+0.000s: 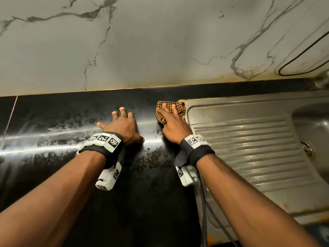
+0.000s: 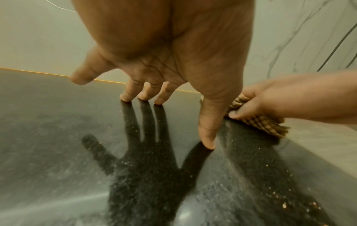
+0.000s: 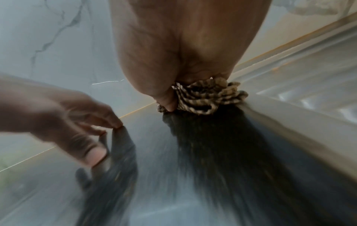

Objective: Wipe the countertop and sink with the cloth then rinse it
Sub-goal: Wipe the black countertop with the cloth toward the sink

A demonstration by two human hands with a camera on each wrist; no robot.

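The brown-and-black checked cloth (image 1: pixel 180 107) lies bunched on the black countertop (image 1: pixel 71 113), right against the left edge of the steel sink's ribbed drainboard (image 1: pixel 240 139). My right hand (image 1: pixel 173 125) presses down on it, fingers over the top and thumb tucked at its side, gripping the folds (image 3: pixel 208 96). My left hand (image 1: pixel 122 123) rests to the left of the cloth with spread fingers, its fingertips (image 2: pixel 125 97) touching the bare counter and holding nothing. The sink basin (image 1: pixel 316 125) is at the far right, partly cut off.
A marble-patterned wall (image 1: pixel 160 41) rises behind the counter. A black cable (image 1: pixel 302 54) loops on the wall at top right. Wet streaks and specks (image 1: pixel 53 139) mark the counter left of my hands. Cables (image 1: pixel 204 211) hang from my right wrist.
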